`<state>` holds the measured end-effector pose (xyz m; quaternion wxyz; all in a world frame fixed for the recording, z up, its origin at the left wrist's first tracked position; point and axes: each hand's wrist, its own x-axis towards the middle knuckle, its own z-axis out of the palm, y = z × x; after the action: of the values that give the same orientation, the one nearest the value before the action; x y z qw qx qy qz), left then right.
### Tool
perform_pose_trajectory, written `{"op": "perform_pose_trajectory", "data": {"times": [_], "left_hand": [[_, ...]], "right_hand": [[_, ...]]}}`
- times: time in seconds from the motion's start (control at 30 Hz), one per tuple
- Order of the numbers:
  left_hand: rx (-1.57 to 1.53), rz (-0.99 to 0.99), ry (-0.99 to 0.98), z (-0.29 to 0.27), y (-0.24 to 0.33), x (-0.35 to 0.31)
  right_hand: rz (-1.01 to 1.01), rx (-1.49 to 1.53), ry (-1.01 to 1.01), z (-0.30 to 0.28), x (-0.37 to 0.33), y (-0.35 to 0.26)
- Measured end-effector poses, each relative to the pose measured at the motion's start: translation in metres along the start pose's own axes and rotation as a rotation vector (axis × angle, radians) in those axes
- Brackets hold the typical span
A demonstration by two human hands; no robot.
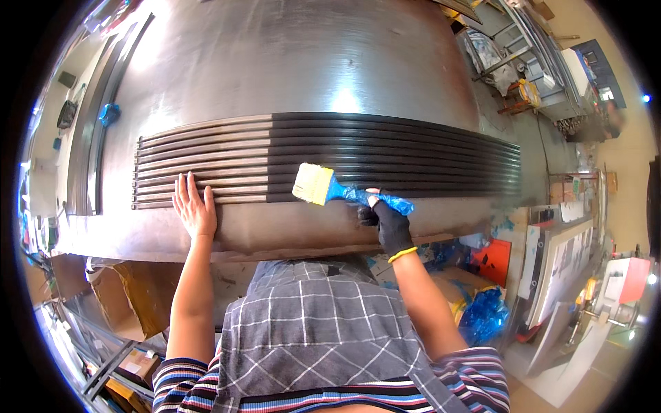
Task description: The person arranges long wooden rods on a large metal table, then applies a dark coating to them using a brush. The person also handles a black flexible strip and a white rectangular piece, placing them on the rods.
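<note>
A row of long thin rods [206, 158] lies side by side on the metal tabletop [303, 62]. Their left part is bare brownish metal; from about the middle rightward they are dark and glossy. My left hand [196, 208], bare, lies flat with its fingers on the nearest rods near their left end. In my right hand [389, 221], which wears a black fingerless glove and a yellow wristband, is a paintbrush [315, 184]. Its yellowish bristles point left, above the near rods at the border between bare and dark. Blue film wraps its handle.
Long dark bars [96, 131] lie along the table's left side, beside a small blue crumpled piece [109, 114]. An open cardboard box [113, 299] stands below the near edge on the left. A blue plastic bag [484, 313] is below right, and a metal rack [509, 55] stands far right.
</note>
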<state>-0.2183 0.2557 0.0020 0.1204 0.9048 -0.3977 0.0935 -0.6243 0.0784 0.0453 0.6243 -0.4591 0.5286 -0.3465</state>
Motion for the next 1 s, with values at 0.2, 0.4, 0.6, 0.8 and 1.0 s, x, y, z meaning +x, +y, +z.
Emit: {"op": "perform_pose_trajectory", "data": {"times": [0.2,0.4,0.6,0.8,1.0], "left_hand": [[-0.006,-0.005,-0.01,-0.004,0.013,0.003],[-0.01,-0.037,-0.035,-0.009,0.013,0.002],[-0.061,-0.03,-0.025,-0.012,0.016,0.003],[-0.068,-0.034,-0.034,-0.013,0.01,0.002],[-0.079,-0.032,-0.024,-0.012,0.015,0.003]], "right_hand": [[-0.112,0.401,0.349,-0.056,0.094,-0.06],[0.134,0.102,-0.059,0.033,0.01,-0.019],[0.019,0.312,0.199,0.008,0.084,-0.065],[0.142,0.069,-0.205,0.057,0.038,-0.051],[0.016,0.303,0.064,0.047,0.096,-0.062]]}}
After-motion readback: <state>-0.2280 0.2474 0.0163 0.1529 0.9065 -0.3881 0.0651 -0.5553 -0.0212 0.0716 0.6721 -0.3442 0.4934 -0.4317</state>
